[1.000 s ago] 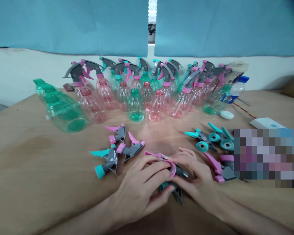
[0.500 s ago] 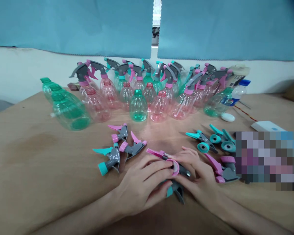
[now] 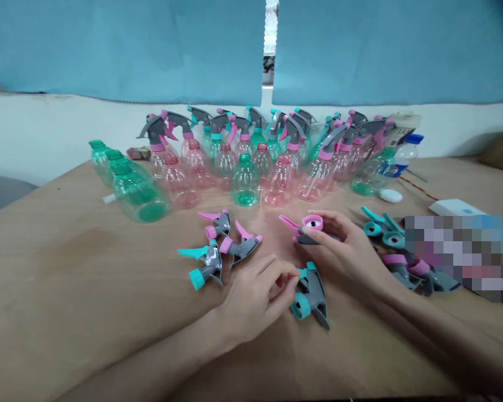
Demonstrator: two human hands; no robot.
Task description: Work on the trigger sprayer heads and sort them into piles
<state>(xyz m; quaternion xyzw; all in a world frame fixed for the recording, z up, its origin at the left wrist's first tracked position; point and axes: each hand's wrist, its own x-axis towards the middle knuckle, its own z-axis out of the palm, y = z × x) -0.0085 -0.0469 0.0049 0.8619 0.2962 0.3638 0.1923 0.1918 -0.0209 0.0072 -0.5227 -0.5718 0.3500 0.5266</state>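
Note:
My right hand (image 3: 346, 245) holds a pink-and-grey trigger spray head (image 3: 313, 223), its round collar facing up with a white disc inside. My left hand (image 3: 262, 298) is closed, thumb and fingertips pinched at the trigger of a teal-and-grey spray head (image 3: 316, 293) low in front of me. To the left of my hands lie two pink spray heads (image 3: 241, 244) and a teal spray head (image 3: 207, 265). Past my right wrist are more teal spray heads (image 3: 393, 239) and pink ones (image 3: 396, 261), partly covered by my arm and a blurred patch.
Several pink bottles (image 3: 278, 187) and green bottles (image 3: 245, 187) stand across the back of the wooden table (image 3: 67, 296), many fitted with spray heads. Green bottles (image 3: 140, 195) lean at the left. At the right are a blue-capped bottle (image 3: 406, 156), a white oval object (image 3: 390, 195) and a white box (image 3: 456, 207).
My hands have moved apart. The right one has carried the pink spray head up and away, while the left stays low at the teal spray head, which now shows more fully.

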